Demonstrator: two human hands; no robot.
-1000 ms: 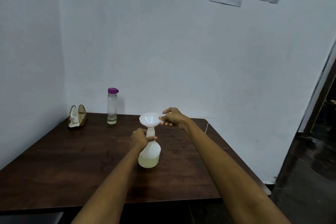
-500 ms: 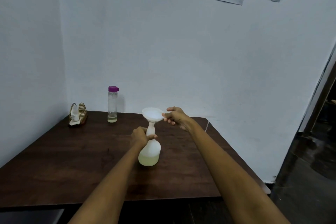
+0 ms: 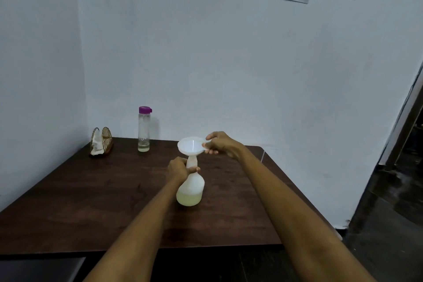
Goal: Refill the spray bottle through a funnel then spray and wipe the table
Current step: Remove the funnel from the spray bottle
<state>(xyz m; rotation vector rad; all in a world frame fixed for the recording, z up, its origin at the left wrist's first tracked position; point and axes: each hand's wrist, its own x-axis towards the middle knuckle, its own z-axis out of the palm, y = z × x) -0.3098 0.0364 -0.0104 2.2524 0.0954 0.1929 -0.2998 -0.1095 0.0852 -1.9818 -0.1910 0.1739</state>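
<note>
A white translucent spray bottle (image 3: 191, 190) without its spray head stands near the middle of the dark wooden table (image 3: 91, 201), with pale yellow liquid in its lower part. My left hand (image 3: 179, 169) grips the bottle's neck. A white funnel (image 3: 191, 146) sits with its stem at the bottle's mouth. My right hand (image 3: 220, 143) pinches the funnel's rim on its right side.
A clear bottle with a purple cap (image 3: 144, 129) stands at the table's back, nearly empty. A wire holder with tissue (image 3: 100, 142) sits in the back left corner. Walls close the back and left; the table's right edge drops to the floor.
The funnel has risen slightly in my right hand and sits higher over the bottle's neck. My left hand keeps its grip on the neck.
</note>
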